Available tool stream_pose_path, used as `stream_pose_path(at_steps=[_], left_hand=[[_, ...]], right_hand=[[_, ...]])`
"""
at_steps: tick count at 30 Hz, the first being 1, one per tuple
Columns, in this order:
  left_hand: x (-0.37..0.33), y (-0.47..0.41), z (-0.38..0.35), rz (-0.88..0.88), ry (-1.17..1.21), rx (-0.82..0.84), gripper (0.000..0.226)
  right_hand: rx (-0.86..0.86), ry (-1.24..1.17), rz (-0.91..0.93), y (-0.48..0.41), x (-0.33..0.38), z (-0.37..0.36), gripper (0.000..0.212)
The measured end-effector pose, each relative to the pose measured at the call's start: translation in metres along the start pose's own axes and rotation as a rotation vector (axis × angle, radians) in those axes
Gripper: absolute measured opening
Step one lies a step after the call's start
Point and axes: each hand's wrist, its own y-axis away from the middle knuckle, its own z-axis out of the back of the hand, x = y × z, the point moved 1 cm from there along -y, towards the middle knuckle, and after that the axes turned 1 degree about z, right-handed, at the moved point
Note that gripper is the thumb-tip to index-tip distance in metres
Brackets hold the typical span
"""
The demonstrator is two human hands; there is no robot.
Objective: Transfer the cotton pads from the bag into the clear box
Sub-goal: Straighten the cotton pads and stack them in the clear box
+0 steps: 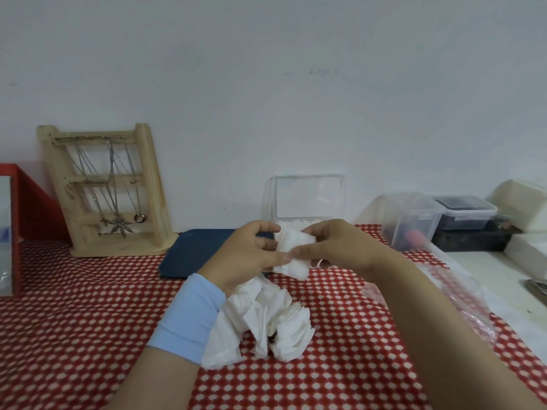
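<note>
pinching soft square cotton pads (pixel 293 250), both hands

The clear box (pixel 307 199) at centre shows its raised lid, but its lower body is hidden behind the left hand (pixel 251 253) and right hand (pixel 334 247). Their fingers (pixel 268 227) cover both ends of the stack of cotton pads (pixel 293 250) they pinch. The light blue sleeve (pixel 189 318) hides the left side of the loose pile of pads (pixel 266 321). At lower right, the right forearm (pixel 429 321) overlaps the plastic bag (pixel 461 294). The blue tray (pixel 189 253) loses its right end behind the left hand. The left edge cuts off a red-framed object (pixel 17 208); the right edge cuts white boxes (pixel 524 199) and a metal tool (pixel 537 287). The lidded clear container (pixel 411 220) holds contents too blurred to tell.
</note>
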Motion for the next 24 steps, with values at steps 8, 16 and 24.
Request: stream_pose_path(at_steps=[8,16,24], left_hand=[[-0.030,-0.035,0.011,-0.084,-0.315,-0.224,0.038],[-0.016,-0.077,-0.018,-0.068,-0.834,0.005,0.031],[-0.004,-0.085,-0.008,-0.072,-0.807,0.002,0.035]], right_hand=[[-0.226,0.174,-0.015,-0.031,0.005,0.036,0.025],[-0.171,0.401,-0.109,-0.061,0.008,0.031,0.026],[-0.182,0.713,-0.143,-0.069,0.001,0.019,0.024]])
